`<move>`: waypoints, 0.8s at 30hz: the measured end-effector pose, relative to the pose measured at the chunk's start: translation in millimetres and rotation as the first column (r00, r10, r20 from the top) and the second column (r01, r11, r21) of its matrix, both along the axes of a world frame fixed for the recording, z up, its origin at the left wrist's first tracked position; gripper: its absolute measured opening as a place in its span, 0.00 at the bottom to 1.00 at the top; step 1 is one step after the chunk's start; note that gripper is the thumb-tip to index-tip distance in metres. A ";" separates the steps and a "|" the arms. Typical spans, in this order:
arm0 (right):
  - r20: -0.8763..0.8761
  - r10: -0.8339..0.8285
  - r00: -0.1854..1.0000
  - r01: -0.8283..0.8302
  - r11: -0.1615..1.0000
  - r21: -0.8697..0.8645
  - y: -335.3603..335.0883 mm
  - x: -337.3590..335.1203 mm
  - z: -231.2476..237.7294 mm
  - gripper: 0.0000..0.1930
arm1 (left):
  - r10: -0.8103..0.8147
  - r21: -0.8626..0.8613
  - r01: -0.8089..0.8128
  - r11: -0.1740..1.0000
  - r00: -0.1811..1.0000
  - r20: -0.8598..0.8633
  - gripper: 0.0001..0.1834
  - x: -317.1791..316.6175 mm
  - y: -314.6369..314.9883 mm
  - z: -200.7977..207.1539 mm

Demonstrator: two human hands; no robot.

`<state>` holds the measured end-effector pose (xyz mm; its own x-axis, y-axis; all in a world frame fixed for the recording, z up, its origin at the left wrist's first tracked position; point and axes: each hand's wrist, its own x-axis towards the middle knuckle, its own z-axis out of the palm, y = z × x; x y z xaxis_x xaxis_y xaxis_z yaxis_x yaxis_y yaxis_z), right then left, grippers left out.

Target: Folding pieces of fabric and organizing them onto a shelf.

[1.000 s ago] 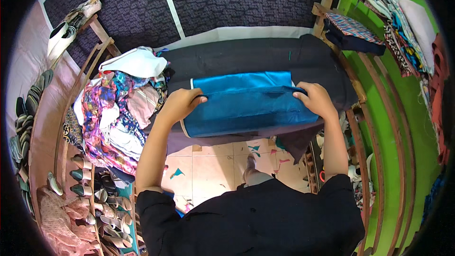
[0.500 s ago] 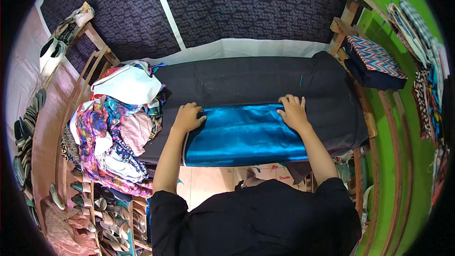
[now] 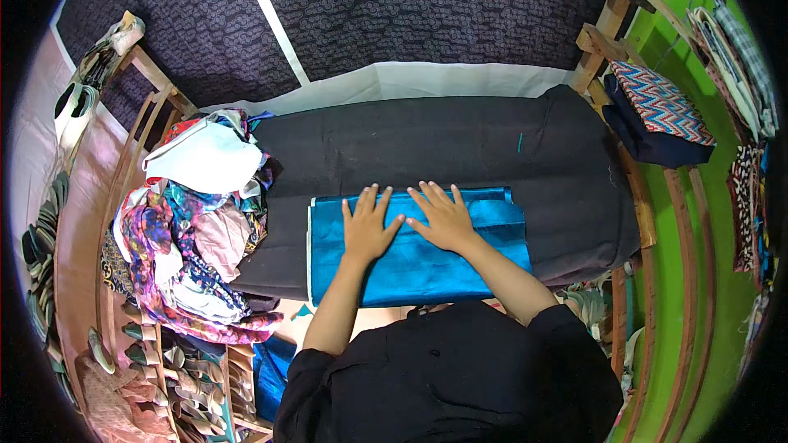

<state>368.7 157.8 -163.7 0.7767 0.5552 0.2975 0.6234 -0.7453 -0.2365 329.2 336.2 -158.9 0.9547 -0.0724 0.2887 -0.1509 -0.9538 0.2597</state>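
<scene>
A shiny blue piece of fabric (image 3: 419, 275) lies folded flat on a black-covered padded table (image 3: 410, 139), its near edge reaching the table's front. Along its left side runs a pale strip. My left hand (image 3: 368, 228) rests flat on the fabric with its fingers spread. Beside it, my right hand (image 3: 444, 217) also lies flat, fingers apart, its thumb close to the left thumb. Both sets of fingertips come to about the fabric's far edge. Neither hand grips anything.
Left on the table is a heap of patterned and white cloth (image 3: 193, 230). A zigzag-patterned folded cloth (image 3: 661, 102) sits on a dark bundle at the right wooden rail. Several shoes (image 3: 193, 394) fill a rack at lower left. A dark patterned curtain (image 3: 427, 8) hangs behind.
Both hands have moved inward from the fabric's far corners to its middle and now lie flat. The fabric's far right corner shows now. The view has shifted slightly.
</scene>
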 end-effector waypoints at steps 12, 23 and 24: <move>-0.277 -0.181 0.944 0.138 0.976 -0.168 -82.2 24.3 53.2 0.30 | -0.082 -0.064 0.068 0.996 0.961 -0.265 0.33 38.6 43.5 46.3; 0.348 -0.136 0.928 0.133 0.991 0.035 -88.6 -18.3 174.3 0.10 | -0.296 0.243 0.232 0.942 0.916 0.272 0.18 -28.7 52.1 193.5; 0.348 -0.150 0.926 0.132 0.988 0.076 -84.6 -31.0 184.8 0.11 | -0.274 0.247 0.196 0.949 0.899 0.340 0.21 -42.2 53.0 197.8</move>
